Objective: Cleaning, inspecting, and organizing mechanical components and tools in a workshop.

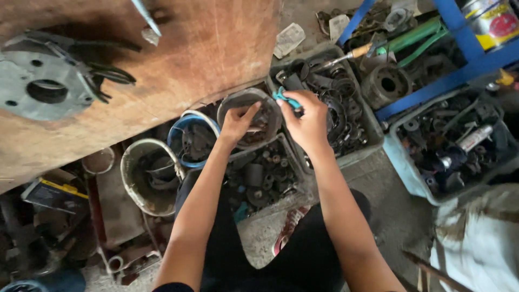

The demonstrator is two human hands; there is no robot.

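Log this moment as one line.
left hand: reaching into round grey tub | right hand: holding teal-handled pliers | around: trays of metal parts

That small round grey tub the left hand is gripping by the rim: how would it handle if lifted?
The grey tub looks packed with dark metal parts, so probably heavy for its size. The left hand grips only one rim edge, so it may tilt and spill.

Looking like a repair workshop: greasy bins of metal parts (340, 116) crowding the floor (389, 211), worn wooden table (205, 48).
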